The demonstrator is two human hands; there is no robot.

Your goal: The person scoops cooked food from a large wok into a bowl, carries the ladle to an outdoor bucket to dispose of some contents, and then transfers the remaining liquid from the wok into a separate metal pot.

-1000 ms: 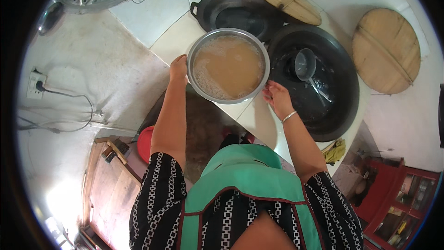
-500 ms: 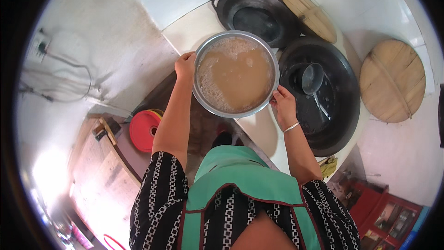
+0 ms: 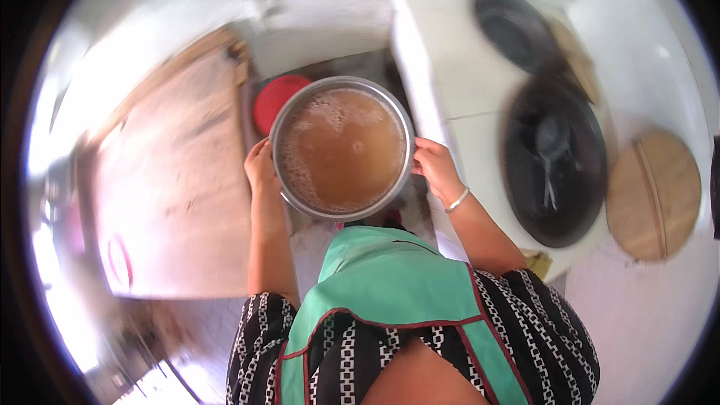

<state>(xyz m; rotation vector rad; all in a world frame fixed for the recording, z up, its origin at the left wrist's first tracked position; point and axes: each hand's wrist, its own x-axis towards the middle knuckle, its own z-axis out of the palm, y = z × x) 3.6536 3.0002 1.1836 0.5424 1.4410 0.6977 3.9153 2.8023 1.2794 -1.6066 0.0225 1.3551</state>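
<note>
A round metal basin [image 3: 409, 169] full of brownish, foamy liquid [image 3: 341, 150] is held out in front of me. My left hand [image 3: 261, 165] closes on its left rim, and my right hand [image 3: 436, 166] grips the opposite rim, with a bracelet at the wrist. Both hands carry it level above the floor, between a wooden table and the stove counter. What the fingers do beneath the rim is hidden.
On the right, the pale counter [image 3: 469, 90] bears a large black wok [image 3: 525, 180] with a ladle [image 3: 553, 142] in it. Behind is a smaller wok [image 3: 517, 30]. A round wooden lid [image 3: 652, 195] stands farther right. Left are a wooden table [image 3: 172, 180] and a red round object [image 3: 274, 105].
I have turned left, carrying the basin away from the woks. It now hangs over the floor between table and counter; both hands keep their hold.
</note>
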